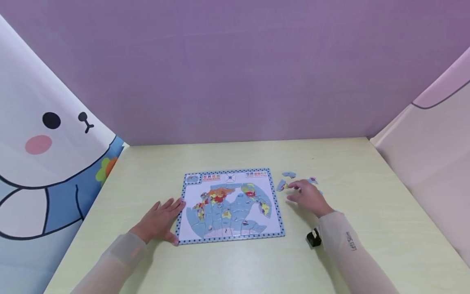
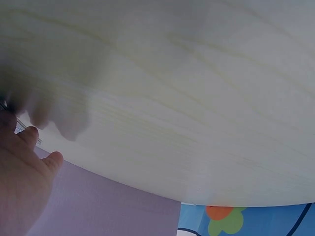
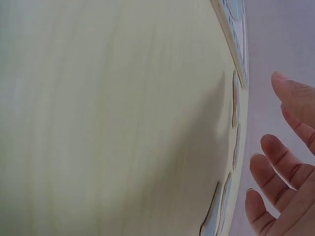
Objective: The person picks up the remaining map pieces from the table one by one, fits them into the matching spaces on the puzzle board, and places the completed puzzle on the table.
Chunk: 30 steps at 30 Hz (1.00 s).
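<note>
A world-map jigsaw puzzle board [image 1: 191, 192] with a blue dotted border lies flat on the table in the head view. Many blue and coloured pieces are fitted in it, and white backing shows through at the upper left and lower right of the map. My left hand [image 1: 158, 220] rests at the board's left edge with fingers extended. To the board's right, my right hand [image 1: 310, 199] hovers over loose puzzle pieces, its fingertips close to a blue and yellow piece [image 1: 281, 185]. Its fingers [image 3: 278, 164] are loosely bent and apart, with nothing between them in the right wrist view.
Another loose piece [image 1: 289, 174] lies behind, and one more [image 1: 313, 180] is partly hidden by the right hand. A small black box [image 1: 313, 238] sits at the right wrist. A purple curtain [image 1: 249, 81] hangs behind the pale wooden table [image 1: 235, 271].
</note>
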### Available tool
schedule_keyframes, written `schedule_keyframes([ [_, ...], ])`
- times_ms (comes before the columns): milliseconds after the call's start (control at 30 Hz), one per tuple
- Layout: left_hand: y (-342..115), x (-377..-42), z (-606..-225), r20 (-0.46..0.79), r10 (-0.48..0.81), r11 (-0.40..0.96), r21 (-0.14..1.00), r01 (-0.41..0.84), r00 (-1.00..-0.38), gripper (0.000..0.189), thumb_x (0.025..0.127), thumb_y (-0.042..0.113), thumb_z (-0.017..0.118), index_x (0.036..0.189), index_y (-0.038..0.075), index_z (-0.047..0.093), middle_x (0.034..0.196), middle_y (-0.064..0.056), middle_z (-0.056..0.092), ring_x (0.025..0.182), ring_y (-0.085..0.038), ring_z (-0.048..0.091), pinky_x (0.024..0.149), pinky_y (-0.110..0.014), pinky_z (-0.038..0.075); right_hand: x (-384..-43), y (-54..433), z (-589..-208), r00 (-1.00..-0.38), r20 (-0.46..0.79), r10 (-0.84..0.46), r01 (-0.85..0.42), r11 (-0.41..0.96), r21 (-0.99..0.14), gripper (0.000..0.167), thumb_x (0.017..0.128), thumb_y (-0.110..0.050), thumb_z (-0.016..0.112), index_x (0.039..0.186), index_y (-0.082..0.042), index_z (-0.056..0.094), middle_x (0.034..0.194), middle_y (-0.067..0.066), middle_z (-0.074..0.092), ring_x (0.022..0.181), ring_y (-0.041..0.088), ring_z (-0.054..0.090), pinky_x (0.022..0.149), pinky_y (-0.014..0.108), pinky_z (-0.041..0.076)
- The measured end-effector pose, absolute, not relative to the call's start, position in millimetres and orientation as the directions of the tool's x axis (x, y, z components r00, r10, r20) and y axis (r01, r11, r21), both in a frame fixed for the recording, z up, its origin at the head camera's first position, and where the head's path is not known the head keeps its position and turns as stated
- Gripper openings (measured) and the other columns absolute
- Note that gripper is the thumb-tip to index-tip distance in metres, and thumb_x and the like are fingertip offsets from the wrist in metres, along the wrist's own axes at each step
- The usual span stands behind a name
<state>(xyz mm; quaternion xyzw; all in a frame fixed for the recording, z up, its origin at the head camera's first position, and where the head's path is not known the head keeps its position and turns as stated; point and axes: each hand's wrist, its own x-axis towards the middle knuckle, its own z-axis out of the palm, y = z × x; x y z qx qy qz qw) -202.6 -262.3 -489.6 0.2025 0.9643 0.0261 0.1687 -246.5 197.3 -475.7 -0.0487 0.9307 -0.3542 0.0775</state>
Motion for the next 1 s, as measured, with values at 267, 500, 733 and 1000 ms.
schedule_keyframes([
  [267,-262.7,-200.9,-488.8,-0.324,0.384,0.923,0.118,0.365,-0.865,0.111,0.061,0.051,0.084,0.148,0.004,0.033,0.155,-0.016,0.028,0.141,-0.042,0.019,0.109,-0.065,0.014,-248.8,214.3,-473.1,-0.987,-0.083,-0.136,-0.053,0.77,-0.635,0.041,0.086,-0.015,0.07,0.121,0.002,0.059,0.118,0.025,0.055,0.103,0.039,0.055,0.087,0.055,0.045],
  [500,-262.0,-200.4,-489.9,-0.324,0.384,0.923,0.124,0.363,-0.865,0.111,0.062,0.051,0.084,0.148,0.005,0.033,0.155,-0.015,0.027,0.141,-0.042,0.019,0.109,-0.065,0.014,-256.2,226.1,-473.2,-0.992,-0.082,-0.094,-0.019,0.764,-0.645,0.044,0.088,-0.016,0.068,0.125,0.005,0.055,0.119,0.028,0.053,0.106,0.041,0.052,0.087,0.054,0.045],
  [733,-261.6,-200.7,-491.0,-0.326,0.386,0.922,0.122,0.366,-0.863,0.111,0.062,0.051,0.084,0.148,0.004,0.033,0.155,-0.015,0.026,0.141,-0.042,0.018,0.109,-0.065,0.014,-263.7,236.0,-469.8,-0.989,-0.126,-0.075,0.027,0.753,-0.657,0.046,0.091,-0.018,0.065,0.128,0.007,0.051,0.121,0.032,0.049,0.108,0.044,0.051,0.088,0.054,0.044],
  [1000,-259.9,-200.8,-487.9,-0.323,0.388,0.921,0.124,0.368,-0.863,0.11,0.062,0.051,0.084,0.148,0.004,0.034,0.155,-0.016,0.027,0.141,-0.042,0.019,0.109,-0.065,0.015,-269.4,243.4,-464.9,-0.981,-0.185,-0.056,0.078,0.76,-0.645,0.055,0.092,-0.019,0.062,0.134,0.011,0.044,0.132,0.036,0.046,0.121,0.049,0.044,0.098,0.058,0.038],
])
